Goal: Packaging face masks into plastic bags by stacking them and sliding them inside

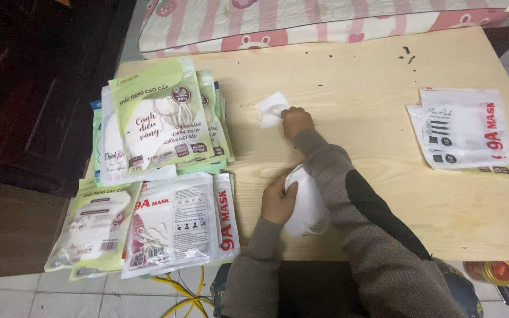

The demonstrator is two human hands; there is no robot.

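My left hand (pixel 278 200) grips a stack of white face masks (pixel 308 206) near the front edge of the light wooden table (pixel 384 118). Farther in, my right hand (pixel 296 122) is closed on a single white mask (pixel 269 109) that lies on the tabletop. Both arms wear grey-brown sleeves, and the right forearm crosses over the mask stack.
A pile of green and white mask packets (pixel 160 118) lies at the table's left; more packets (pixel 148 221) hang over the front left corner. Flat white packets (pixel 463 129) lie at the right. A pink-striped cushion (pixel 325 23) borders the far edge. Yellow cables (pixel 184 291) run on the tiled floor.
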